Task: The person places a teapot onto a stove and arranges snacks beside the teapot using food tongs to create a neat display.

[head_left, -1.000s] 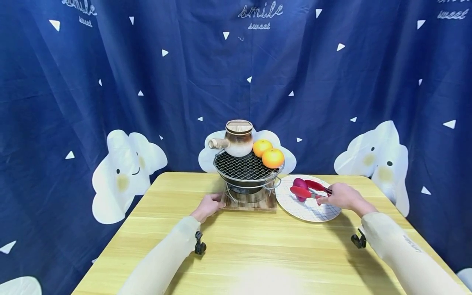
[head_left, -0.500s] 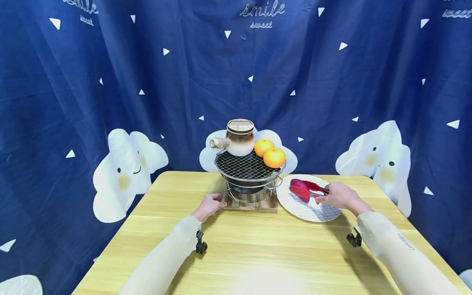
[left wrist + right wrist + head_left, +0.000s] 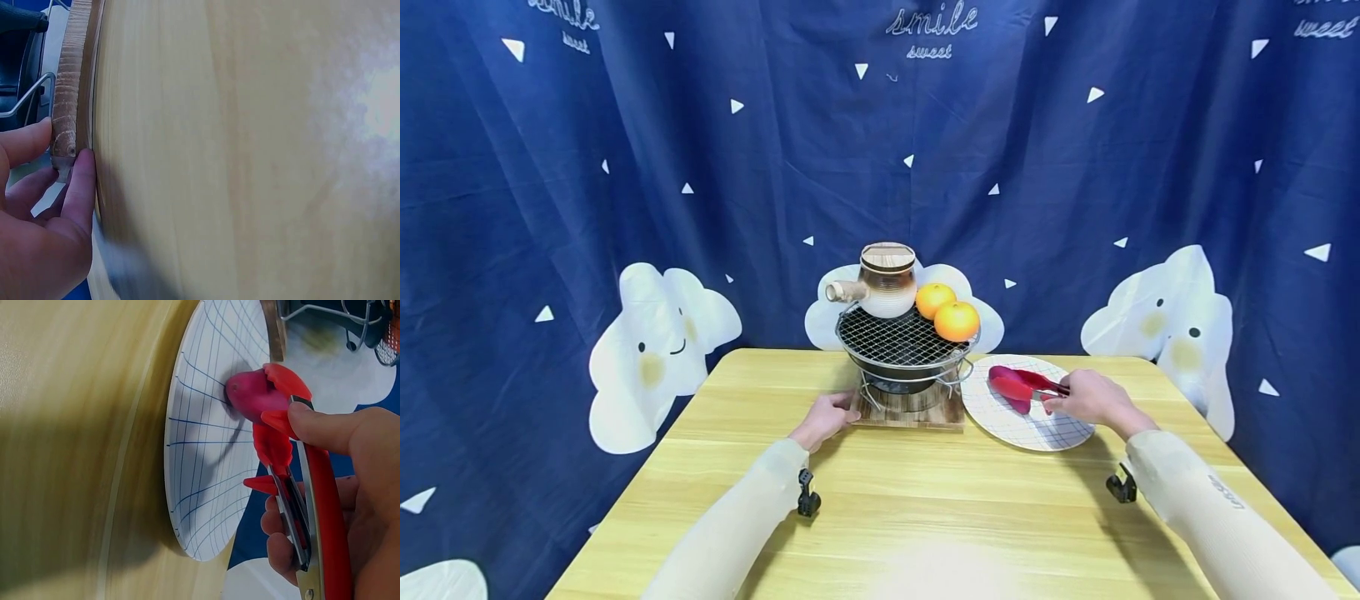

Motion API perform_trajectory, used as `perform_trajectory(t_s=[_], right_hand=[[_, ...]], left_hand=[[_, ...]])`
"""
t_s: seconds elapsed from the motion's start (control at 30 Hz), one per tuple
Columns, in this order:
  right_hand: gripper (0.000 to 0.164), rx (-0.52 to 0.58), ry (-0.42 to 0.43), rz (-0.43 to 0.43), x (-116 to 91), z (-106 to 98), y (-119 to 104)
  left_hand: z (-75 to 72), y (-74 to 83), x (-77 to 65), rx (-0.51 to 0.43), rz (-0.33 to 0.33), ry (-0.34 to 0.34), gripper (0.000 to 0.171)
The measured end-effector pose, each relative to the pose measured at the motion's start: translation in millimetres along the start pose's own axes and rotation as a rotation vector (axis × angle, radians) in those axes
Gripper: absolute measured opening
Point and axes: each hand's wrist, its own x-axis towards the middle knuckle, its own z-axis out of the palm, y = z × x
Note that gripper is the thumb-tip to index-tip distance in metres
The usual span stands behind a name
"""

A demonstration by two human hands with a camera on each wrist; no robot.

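In the head view my left hand [image 3: 823, 421] holds the near left corner of a wooden board [image 3: 943, 418] under the tabletop grill [image 3: 887, 337]. The left wrist view has the thumb on the board's top and fingers at its edge. My right hand [image 3: 1097, 398] grips red-headed tongs [image 3: 328, 531]. Their heads sit on either side of a purple sweet potato [image 3: 250, 394], partly covering it. It lies over a white plate [image 3: 200, 456] with blue grid lines; whether it still touches the plate I cannot tell.
A lidded clay pot [image 3: 887, 287] with a side handle stands on the grill's mesh. Two oranges [image 3: 957, 322] are beside it on the right. Behind the wooden table [image 3: 880, 492] hangs a blue curtain [image 3: 820, 183].
The tongs' heads have drawn together on the sweet potato, which has shifted slightly and turned. My right hand has moved only a little. The left hand stays on the board.
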Motion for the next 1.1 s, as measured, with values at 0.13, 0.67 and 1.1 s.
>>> perform_trajectory(t_s=[0.13, 0.67, 1.1], right_hand=[[0.031, -0.003, 0.003, -0.006, 0, -2, 2], [0.029, -0.007, 0.047, -0.039, -11, -16, -1], [0.025, -0.029, 0.078, -0.079, -24, -38, 1]], left_hand=[[-0.1, 0.2, -0.1, 0.000, 0.004, 0.002, 0.061], [-0.1, -2.3, 0.4, -0.028, 0.024, -0.008, 0.060], [-0.2, -0.9, -1.7, -0.006, 0.019, -0.002, 0.061]])
